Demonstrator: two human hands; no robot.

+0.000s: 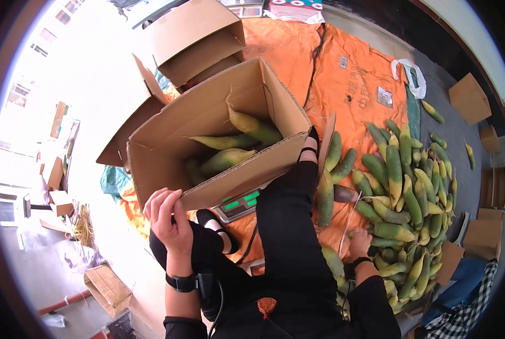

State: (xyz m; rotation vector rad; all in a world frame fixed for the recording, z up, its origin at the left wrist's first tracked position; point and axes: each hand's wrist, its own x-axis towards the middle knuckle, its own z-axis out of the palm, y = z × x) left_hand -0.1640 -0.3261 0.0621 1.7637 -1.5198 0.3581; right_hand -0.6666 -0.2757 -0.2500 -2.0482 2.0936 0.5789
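Observation:
A cardboard box (150,135) stands open in front of me, tilted on a scale (235,204) with lit green displays. Inside lie several green radishes (230,161) with pale, pointed tips. My left hand (170,217) has its bent fingers closed on the box's near left corner. At the right, my right hand (360,243) reaches down into a large pile of green radishes (396,186). Its curled fingers are around the end of one green radish (350,232), most of which the hand hides. A thin white strip (348,223) lies next to that hand.
An orange tarp (280,51) covers the floor under the box and pile. Another cardboard box (198,34) stands beyond. More boxes (470,99) line the right side. A white plastic bag (412,79) lies at the tarp's far right edge. My legs straddle the scale.

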